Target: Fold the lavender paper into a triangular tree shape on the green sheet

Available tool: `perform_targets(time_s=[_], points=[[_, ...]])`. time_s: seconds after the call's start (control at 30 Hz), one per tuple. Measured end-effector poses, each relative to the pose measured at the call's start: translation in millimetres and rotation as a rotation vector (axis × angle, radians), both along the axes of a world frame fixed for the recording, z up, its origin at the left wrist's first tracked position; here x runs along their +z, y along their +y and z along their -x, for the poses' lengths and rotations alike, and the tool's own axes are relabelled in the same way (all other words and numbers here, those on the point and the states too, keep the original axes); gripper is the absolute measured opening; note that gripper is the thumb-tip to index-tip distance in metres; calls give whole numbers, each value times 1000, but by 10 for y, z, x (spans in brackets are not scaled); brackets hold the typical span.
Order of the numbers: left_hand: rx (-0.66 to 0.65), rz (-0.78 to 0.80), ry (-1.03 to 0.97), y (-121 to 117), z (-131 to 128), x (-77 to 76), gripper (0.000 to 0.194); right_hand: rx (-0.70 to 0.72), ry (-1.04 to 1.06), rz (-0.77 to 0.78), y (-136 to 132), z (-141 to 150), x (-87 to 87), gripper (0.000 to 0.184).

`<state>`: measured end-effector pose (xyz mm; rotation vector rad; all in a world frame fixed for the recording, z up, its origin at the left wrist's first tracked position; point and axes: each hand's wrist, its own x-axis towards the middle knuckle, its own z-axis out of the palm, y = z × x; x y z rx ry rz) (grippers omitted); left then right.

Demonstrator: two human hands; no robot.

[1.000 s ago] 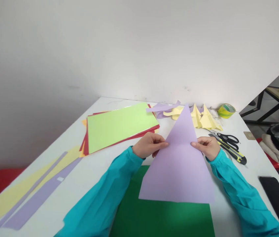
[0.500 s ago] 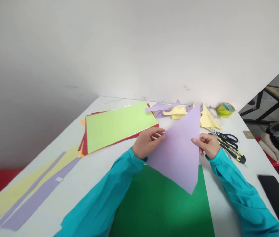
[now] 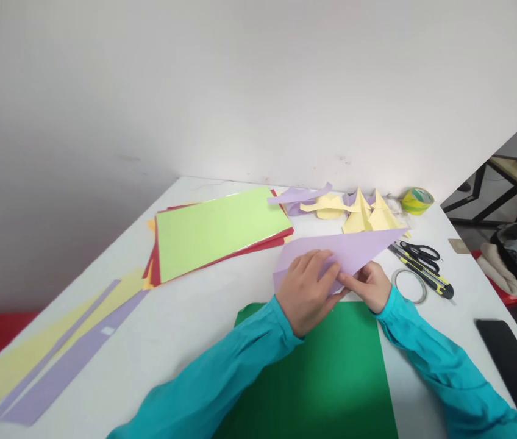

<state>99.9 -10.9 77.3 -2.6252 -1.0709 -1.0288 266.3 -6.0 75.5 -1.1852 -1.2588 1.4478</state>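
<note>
A folded sheet of purple paper (image 3: 345, 247) is held between both hands, its pointed end toward the right. My left hand (image 3: 308, 289) lies across its near side with the fingers pressed on it. Pinching the lower edge close by is my right hand (image 3: 368, 285), thumb on top. Both hands are above the far edge of a green sheet (image 3: 322, 372) on the table. Part of the purple paper is covered by my fingers.
A stack of paper topped by a light green sheet (image 3: 217, 235) lies left. Purple strips (image 3: 75, 353) are nearer. Folded yellow paper (image 3: 356, 213), green-yellow tape (image 3: 416, 200), scissors (image 3: 423, 256), a cutter (image 3: 430, 277), a tape ring (image 3: 409, 286) and a black object (image 3: 512, 360) sit right.
The purple paper has turned from standing tall to lying sideways, its point now rightward. My left hand has moved right and toward me, close to my right hand, which moved slightly left.
</note>
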Motion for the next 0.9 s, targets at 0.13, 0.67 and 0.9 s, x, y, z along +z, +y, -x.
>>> perform_targets(time_s=[0.13, 0.67, 0.9], points=[[-21, -27, -7, 40, 28, -45, 22, 49, -84, -94, 26, -60, -45, 42], [3, 94, -394, 399, 438, 23, 21, -283, -252, -426, 300, -477, -39, 41], [-215, 53, -326, 545, 511, -2, 19, 1, -692, -1071, 226, -493, 23, 18]])
